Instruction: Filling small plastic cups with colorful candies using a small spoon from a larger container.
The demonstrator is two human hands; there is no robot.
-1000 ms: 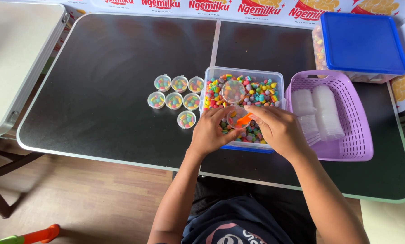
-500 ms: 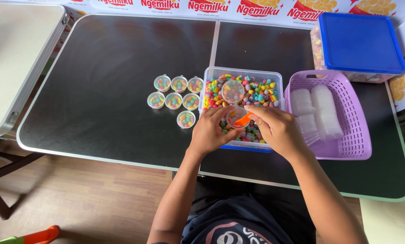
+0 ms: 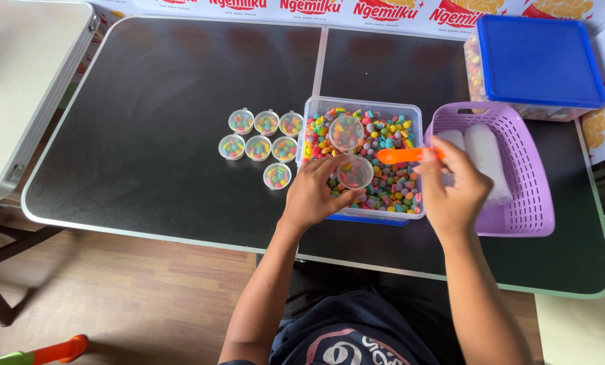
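Two hands work over the clear tub (image 3: 410, 115) of coloured candies. Nearest, the left hand (image 3: 314, 192) has its fingers wrapped around a small clear cup (image 3: 355, 172), tipped over the tub. Beyond, the right hand (image 3: 451, 186) pinches an orange spoon (image 3: 402, 155) above the candies. Keeping the cup level and close under the spoon should limit spills. Farther left, seven filled cups (image 3: 258, 145) sit on the dark surface (image 3: 160, 101).

Clear glossy plastic cup (image 3: 355, 172); smooth orange plastic spoon (image 3: 405, 155); matt black table (image 3: 167, 88); perforated lilac plastic basket (image 3: 528, 182).
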